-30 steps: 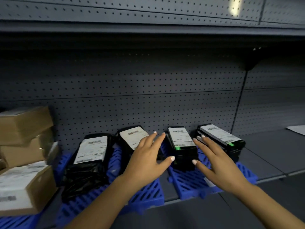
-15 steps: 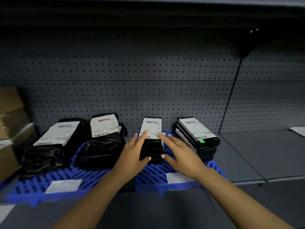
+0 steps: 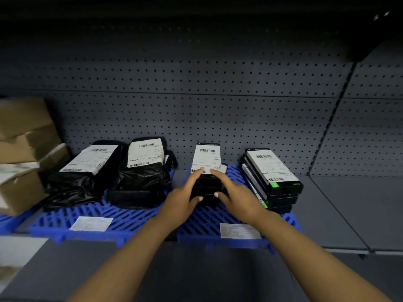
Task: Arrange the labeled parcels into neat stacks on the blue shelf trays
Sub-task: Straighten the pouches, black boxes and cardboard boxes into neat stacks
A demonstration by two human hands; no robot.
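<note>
Between your hands, the middle stack (image 3: 206, 171) sits on the blue tray (image 3: 139, 219), long axis running away from you; left hand (image 3: 182, 200) and right hand (image 3: 238, 198) flank it, fingers straight, equally near.

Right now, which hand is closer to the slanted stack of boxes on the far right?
Right. The right hand sits just left of the slanted stack, fingers on the middle stack. The left hand is on that middle stack's far side, farther away.
</note>
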